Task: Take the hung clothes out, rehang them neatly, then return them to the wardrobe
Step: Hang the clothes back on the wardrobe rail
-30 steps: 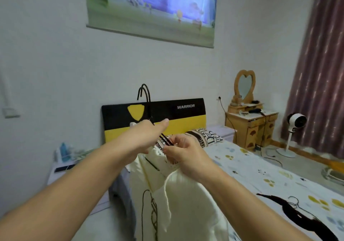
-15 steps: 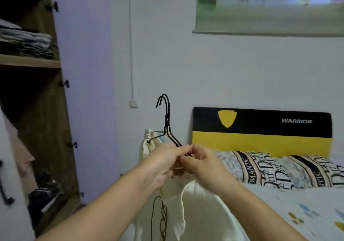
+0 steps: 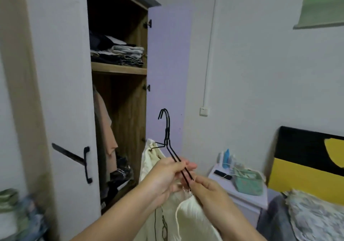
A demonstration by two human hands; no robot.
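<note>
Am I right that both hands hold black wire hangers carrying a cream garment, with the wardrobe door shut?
Not quite. The head view shows the wardrobe open, folded clothes visible on its shelf. The rest holds: left hand and right hand hold the black wire hangers with the cream garment.

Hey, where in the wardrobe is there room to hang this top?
In the wardrobe, the lower section is bare to the right of the peach garment, up to the hinged side wall. The shelf above holds folded clothes, and dark items crowd the bottom.
</note>
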